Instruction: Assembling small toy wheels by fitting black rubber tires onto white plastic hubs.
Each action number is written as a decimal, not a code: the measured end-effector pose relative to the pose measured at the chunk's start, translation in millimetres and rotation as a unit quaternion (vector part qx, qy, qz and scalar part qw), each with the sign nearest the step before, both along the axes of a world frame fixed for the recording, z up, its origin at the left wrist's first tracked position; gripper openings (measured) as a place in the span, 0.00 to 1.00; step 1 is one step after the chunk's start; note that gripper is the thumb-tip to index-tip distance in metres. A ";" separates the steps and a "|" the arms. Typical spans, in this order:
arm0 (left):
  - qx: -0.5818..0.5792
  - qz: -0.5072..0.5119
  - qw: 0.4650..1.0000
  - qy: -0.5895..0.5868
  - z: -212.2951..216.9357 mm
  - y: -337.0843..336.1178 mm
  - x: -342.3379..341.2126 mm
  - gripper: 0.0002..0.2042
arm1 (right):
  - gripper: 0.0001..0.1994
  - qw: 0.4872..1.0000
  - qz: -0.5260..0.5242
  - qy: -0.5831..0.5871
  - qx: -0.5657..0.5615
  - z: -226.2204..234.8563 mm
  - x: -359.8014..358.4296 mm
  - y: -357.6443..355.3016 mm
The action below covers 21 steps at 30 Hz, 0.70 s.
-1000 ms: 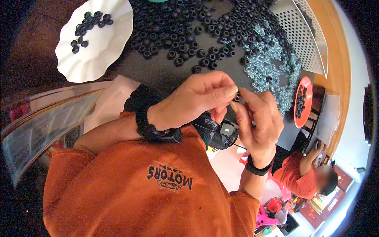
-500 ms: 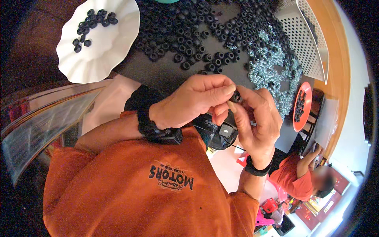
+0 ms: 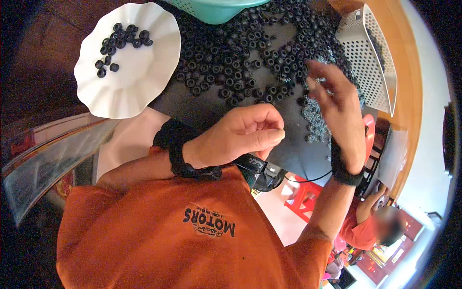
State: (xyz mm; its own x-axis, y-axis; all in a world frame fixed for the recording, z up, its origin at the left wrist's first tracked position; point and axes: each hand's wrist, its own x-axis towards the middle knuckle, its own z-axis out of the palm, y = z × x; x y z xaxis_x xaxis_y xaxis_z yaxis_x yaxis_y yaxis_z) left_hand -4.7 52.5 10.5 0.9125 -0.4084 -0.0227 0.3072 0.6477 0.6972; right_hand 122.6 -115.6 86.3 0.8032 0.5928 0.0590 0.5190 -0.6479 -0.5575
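My left hand [image 3: 239, 133] is held in front of my chest at the table's near edge, its thumb and fingers pressed together. Whatever the pinch holds, if anything, is hidden. Farther right, my right hand [image 3: 338, 103] hovers over the pile of small silvery-clear pieces [image 3: 315, 118], with thumb and forefinger apart and nothing visible between them; motion blurs it a little. Beyond both hands spreads a heap of small black ring-shaped parts [image 3: 250, 84], hollow in the middle. At the left, a white wavy-rimmed plate [image 3: 144, 91] carries several similar black parts [image 3: 118, 41].
A teal basket [image 3: 214, 12] stands at the far edge of view. To the right are a white perforated basket [image 3: 368, 62] and a red dish [image 3: 369, 132], partly covered by my right arm. A red stool [image 3: 302, 200] stands below, and another person [image 3: 361, 229] is at lower right.
My right hand has left my left hand and moved away to the upper right, over the silvery pieces. The black part formerly between my fingers no longer shows. The whole view has shifted slightly.
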 end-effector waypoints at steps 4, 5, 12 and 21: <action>0.002 -0.019 1.000 -0.007 -2.6 1.1 0.3 0.05 | 0.11 0.997 0.050 -0.030 -0.047 -14.3 40.3 24.2; 0.001 -0.019 1.000 -0.006 -2.9 1.1 0.9 0.05 | 0.11 0.990 0.083 -0.095 -0.059 -19.5 47.9 29.3; 0.007 -0.019 1.000 -0.022 -5.5 6.2 3.3 0.05 | 0.10 0.977 0.108 -0.167 -0.072 -53.1 63.7 58.6; 0.025 -0.009 0.999 -0.020 -0.5 0.9 2.4 0.05 | 0.08 0.972 0.092 -0.201 -0.083 -53.6 56.5 55.1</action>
State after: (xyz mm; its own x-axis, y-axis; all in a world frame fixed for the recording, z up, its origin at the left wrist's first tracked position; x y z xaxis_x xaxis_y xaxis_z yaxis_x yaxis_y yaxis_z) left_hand -2.3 53.4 10.0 0.9054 -0.4245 -0.0064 0.2896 0.6066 0.7404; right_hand 179.1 -60.5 32.7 0.6152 0.7517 0.2377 0.7884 -0.5875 -0.1826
